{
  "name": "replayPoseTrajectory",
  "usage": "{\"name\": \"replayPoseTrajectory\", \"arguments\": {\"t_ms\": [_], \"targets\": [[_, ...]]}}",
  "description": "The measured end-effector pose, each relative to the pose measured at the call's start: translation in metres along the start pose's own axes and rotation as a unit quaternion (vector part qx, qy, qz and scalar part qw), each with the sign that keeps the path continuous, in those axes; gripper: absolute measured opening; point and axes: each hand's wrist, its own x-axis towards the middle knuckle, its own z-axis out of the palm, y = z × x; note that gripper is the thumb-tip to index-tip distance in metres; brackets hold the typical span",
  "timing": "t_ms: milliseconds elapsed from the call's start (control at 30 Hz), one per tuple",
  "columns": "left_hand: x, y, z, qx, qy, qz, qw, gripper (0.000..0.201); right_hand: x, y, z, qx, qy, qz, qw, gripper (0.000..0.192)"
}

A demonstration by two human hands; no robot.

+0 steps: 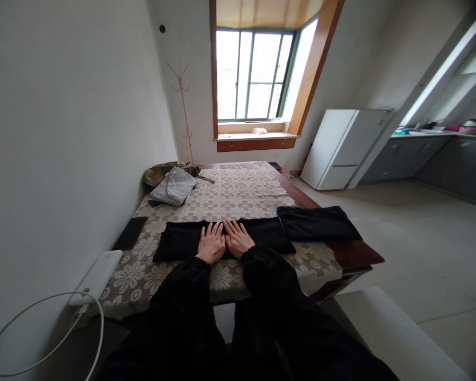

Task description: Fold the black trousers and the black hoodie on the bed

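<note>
A black folded garment (182,239) lies as a long flat strip across the flowered tablecloth in front of me. On its middle rests my left hand (211,244), palm down with the fingers stretched forward. My right hand (238,239) lies flat right beside it, fingers also extended. Both hands press on the cloth and hold nothing between the fingers. Just to the right is a second black folded garment (319,223), with a thin blue edge showing. Its left end meets the first one's right end. What kind of garments these are I cannot tell.
The patterned tablecloth (241,190) covers a dark red wooden table (355,254). At its far left are a grey folded cloth (175,186) and a camouflage item (158,173). A black flat object (130,233) and a white power bank (97,276) with a cable lie along the wall.
</note>
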Motion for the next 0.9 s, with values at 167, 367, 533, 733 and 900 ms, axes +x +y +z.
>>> {"name": "replayPoseTrajectory", "arguments": {"t_ms": [167,367,533,733,900], "targets": [[0.0014,-0.0008,-0.0015,0.003,0.021,0.005,1.0,0.058,0.002,-0.0013,-0.0002,-0.001,-0.007,0.003,1.0,0.063],[0.0018,-0.0046,0.0022,-0.007,0.01,0.015,1.0,0.061,0.0033,-0.0053,0.0009,-0.001,0.006,0.02,1.0,0.061],[0.0031,-0.0052,0.0036,-0.004,-0.005,0.009,1.0,0.063,0.0017,-0.0053,0.0003,0.001,0.002,0.019,1.0,0.062],[0.0037,-0.0052,0.0028,-0.005,-0.005,0.008,1.0,0.062,0.0011,-0.0059,-0.0008,-0.002,0.007,0.017,1.0,0.061],[0.0033,-0.0052,0.0026,-0.002,0.0,0.008,1.0,0.062,0.0017,-0.005,0.0003,-0.003,0.01,0.016,1.0,0.061]]}}
